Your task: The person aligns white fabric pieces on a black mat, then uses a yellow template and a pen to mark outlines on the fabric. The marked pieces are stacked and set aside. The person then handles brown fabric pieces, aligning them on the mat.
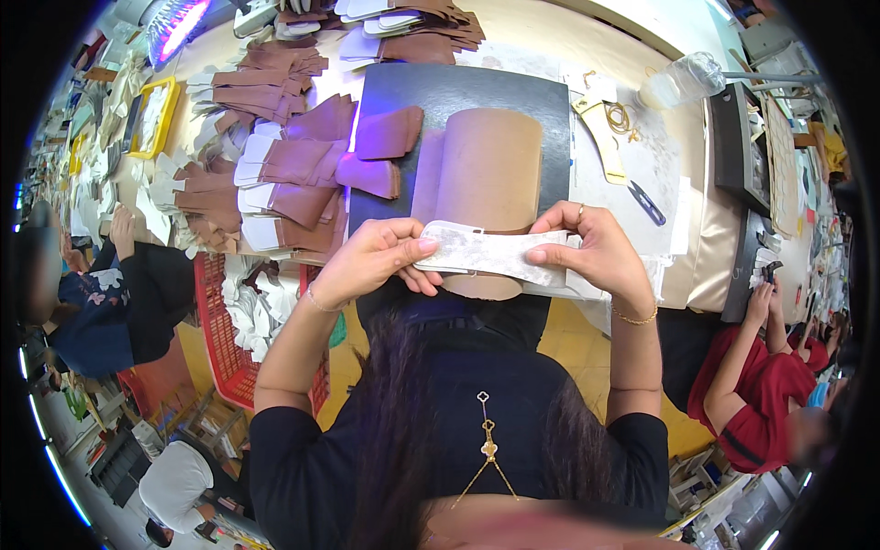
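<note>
A pale, grey-smudged shoe-part piece [495, 253], long with wide ends and a narrow middle, lies level between my hands. My left hand [383, 258] pinches its left end, thumb on top and fingers underneath. At the other end my right hand [591, 249] grips it the same way. Just beneath it is a tan curved form [490, 170], like a half cylinder, resting on a black mat [463, 82]. Left of the form, brown leather-like pieces with white ends [298, 174] lie in overlapping stacks, some on the mat.
Dark thread snips [647, 203] and a yellow-edged strip [600, 137] lie to the right. Beyond them are a clear plastic bottle [683, 78] and a black box [738, 147]. A red basket [225, 339] of white pieces stands at lower left. Co-workers sit on both sides.
</note>
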`<state>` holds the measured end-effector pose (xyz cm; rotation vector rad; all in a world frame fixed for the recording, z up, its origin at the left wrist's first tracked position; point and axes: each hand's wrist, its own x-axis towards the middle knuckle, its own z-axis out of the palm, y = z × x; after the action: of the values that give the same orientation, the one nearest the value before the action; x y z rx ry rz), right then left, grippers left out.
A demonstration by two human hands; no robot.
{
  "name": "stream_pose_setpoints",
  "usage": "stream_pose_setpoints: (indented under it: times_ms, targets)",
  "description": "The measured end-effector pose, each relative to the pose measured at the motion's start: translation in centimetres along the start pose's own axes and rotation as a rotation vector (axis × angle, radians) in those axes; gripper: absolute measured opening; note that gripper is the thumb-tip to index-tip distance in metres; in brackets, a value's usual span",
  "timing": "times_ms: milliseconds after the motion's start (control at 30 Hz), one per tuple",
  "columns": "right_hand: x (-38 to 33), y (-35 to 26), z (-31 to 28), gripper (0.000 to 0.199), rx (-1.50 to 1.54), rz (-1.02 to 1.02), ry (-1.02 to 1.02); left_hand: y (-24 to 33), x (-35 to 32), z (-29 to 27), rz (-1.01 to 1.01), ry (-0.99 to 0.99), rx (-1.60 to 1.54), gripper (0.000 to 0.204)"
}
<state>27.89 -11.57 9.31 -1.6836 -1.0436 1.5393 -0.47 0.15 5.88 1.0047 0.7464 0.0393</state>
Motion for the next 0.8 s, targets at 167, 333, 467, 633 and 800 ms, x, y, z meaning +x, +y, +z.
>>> stream_pose_setpoints:
  times_ms: [167,333,467,633,800]
  targets:
    - [0.5,2.7,0.4,0.038,0.099,-0.084,0.051,-1.2,0.8,-0.6,-0.016,-0.047,-0.008,0.034]
    - [1.7,4.6,1.7,0.05,0.22,-0.037,0.131,-2.0,1.6,-0.6,-0.004,-0.053,-0.044,0.032]
    - [-0.5,3.3,2.4,0.071,-0.437,-0.481,0.624,-2.2,1.0,0.3,0.061,0.03,-0.064,0.026]
    - [-1.4,0.1,7.7,0.075,-0.837,-0.871,0.238,-2.6,0.5,0.6,0.177,0.055,-0.005,0.022]
    - [0.3,2.2,9.9,0.078,-0.912,-0.876,0.188,-3.7,1.3,0.2,0.252,-0.021,-0.059,0.023]
